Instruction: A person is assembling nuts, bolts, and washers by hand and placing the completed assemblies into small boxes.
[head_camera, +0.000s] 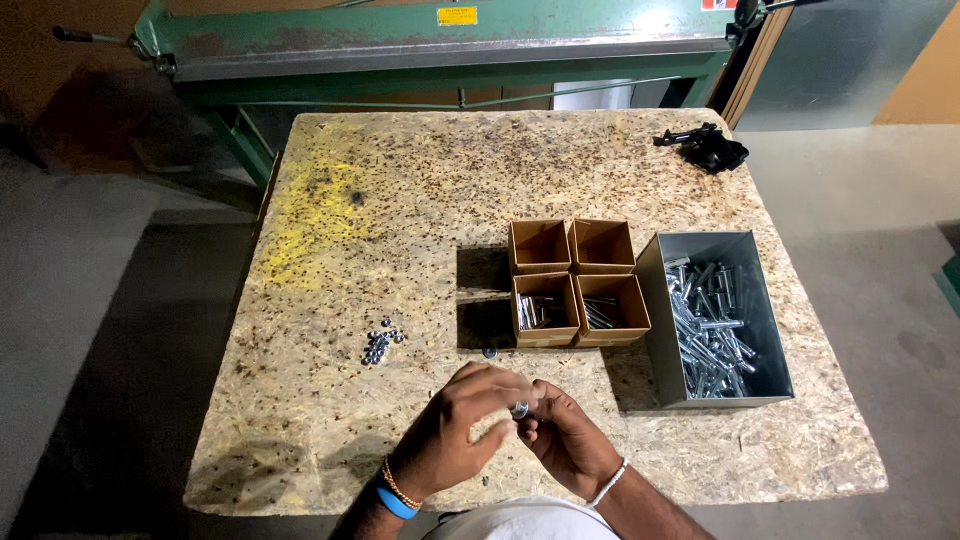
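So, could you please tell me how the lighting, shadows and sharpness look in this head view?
Head view: light comes from the right, so the cardboard boxes and metal bin cast dark shadows leftward on the table; the bolts in the bin glint; the left hand and right hand are slightly soft; the frame edges bow, wide-angle.

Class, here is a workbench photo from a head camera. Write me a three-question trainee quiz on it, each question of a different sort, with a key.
1. True or false: all four cardboard boxes hold metal parts.
2. Which container holds the most bolts? A) grey metal bin B) a cardboard box C) the black clamp
3. Fill in: the loose pile of nuts lies to the ____ of the cardboard boxes.

Key
1. False: the two far boxes look empty.
2. A
3. left

Both hands, left hand and right hand, meet on a small metal part.
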